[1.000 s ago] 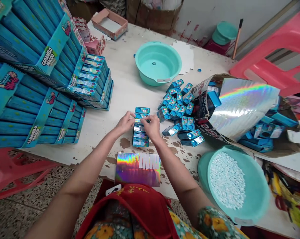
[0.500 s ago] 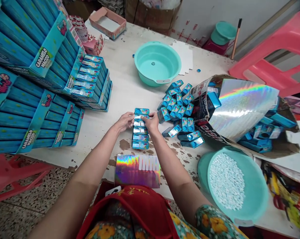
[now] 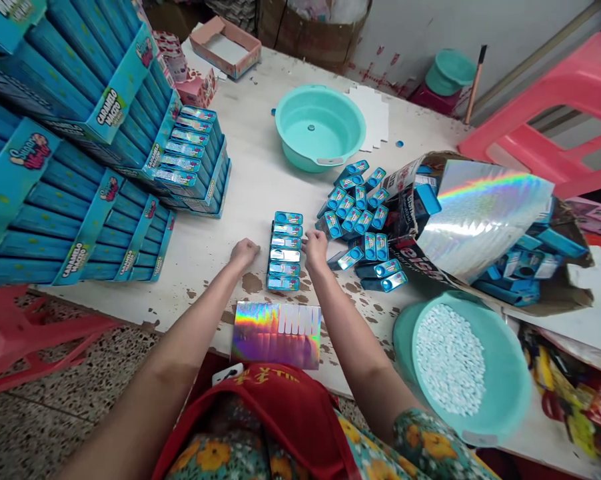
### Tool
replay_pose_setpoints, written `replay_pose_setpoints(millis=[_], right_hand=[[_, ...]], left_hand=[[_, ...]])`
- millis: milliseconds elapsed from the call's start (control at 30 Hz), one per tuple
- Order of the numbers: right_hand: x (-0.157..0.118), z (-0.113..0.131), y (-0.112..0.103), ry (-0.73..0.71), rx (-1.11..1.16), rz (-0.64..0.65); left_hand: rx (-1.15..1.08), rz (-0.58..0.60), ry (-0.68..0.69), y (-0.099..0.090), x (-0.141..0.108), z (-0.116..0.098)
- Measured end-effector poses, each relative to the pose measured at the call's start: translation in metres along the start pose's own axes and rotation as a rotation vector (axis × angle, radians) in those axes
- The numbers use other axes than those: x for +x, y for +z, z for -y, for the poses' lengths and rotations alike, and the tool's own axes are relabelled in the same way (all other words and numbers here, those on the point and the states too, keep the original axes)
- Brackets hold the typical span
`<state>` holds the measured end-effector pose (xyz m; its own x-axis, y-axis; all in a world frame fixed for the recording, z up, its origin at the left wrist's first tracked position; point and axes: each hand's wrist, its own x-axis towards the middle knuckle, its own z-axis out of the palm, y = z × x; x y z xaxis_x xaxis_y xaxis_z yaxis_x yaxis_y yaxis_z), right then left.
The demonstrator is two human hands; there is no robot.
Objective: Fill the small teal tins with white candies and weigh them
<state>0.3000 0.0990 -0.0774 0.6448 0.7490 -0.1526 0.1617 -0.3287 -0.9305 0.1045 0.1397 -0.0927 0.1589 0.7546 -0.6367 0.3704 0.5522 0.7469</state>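
Note:
A row of several blue tins [image 3: 284,256] with printed and shiny tops stands packed together on the white table. To its left, a small gap away, is my left hand [image 3: 244,255], its fingers curled in and no object showing in them. My right hand [image 3: 316,249] is close by the row's right side, fingers bent together; their undersides are hidden, so I cannot tell whether anything is in them. Nearer my body lies a rainbow-shiny sticker sheet [image 3: 260,347] with several strips peeled off. Loose blue tins [image 3: 351,219] cluster to the right of my right hand.
Filled display boxes [image 3: 111,110] are stacked at the left. A turquoise basin [image 3: 300,157] stands behind the row. At the right are an open carton [image 3: 405,200] of tins with a shiny sheet [image 3: 485,220] and a tub of white candies [image 3: 450,360]. Pink stools flank the table.
My left hand has let go of the row and moved left. My right hand has drawn back from the tin tops to the right side. The view has shifted slightly.

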Motion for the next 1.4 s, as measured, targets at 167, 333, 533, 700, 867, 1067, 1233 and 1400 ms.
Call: replay_pose_setpoints(millis=[167, 333, 533, 700, 867, 1067, 1233, 1400], right_hand=[[-0.101, -0.039, -0.050, -0.038, -0.110, -0.055], [-0.180, -0.081, -0.050, -0.243, -0.318, 0.334], [-0.191, -0.093, -0.040, -0.512, -0.663, 0.481], [-0.198, -0.098, -0.051, -0.645, -0.713, 0.571], [-0.192, -0.077, -0.063, -0.581, -0.587, 0.586], [-0.165, 0.001, -0.079, -0.253, -0.272, 0.528], [-0.141, 0.044, -0.081, -0.112, -0.044, 0.541], [-0.109, 0.045, -0.050, -0.148, -0.060, 0.299]], left_hand=[[0.742, -0.023, 0.428, 0.006, -0.086, 0.062], [1.047, 0.040, 0.461, 0.035, -0.116, 0.087], [0.958, 0.147, 0.408, 0.036, -0.102, 0.080], [0.936, 0.117, 0.336, 0.037, -0.096, 0.085], [0.909, 0.121, 0.338, 0.038, -0.096, 0.085], [0.479, 0.054, 0.456, 0.019, -0.124, 0.059], [0.216, 0.373, 0.451, 0.013, -0.148, 0.011], [0.194, 0.401, 0.314, 0.012, -0.121, -0.023]])
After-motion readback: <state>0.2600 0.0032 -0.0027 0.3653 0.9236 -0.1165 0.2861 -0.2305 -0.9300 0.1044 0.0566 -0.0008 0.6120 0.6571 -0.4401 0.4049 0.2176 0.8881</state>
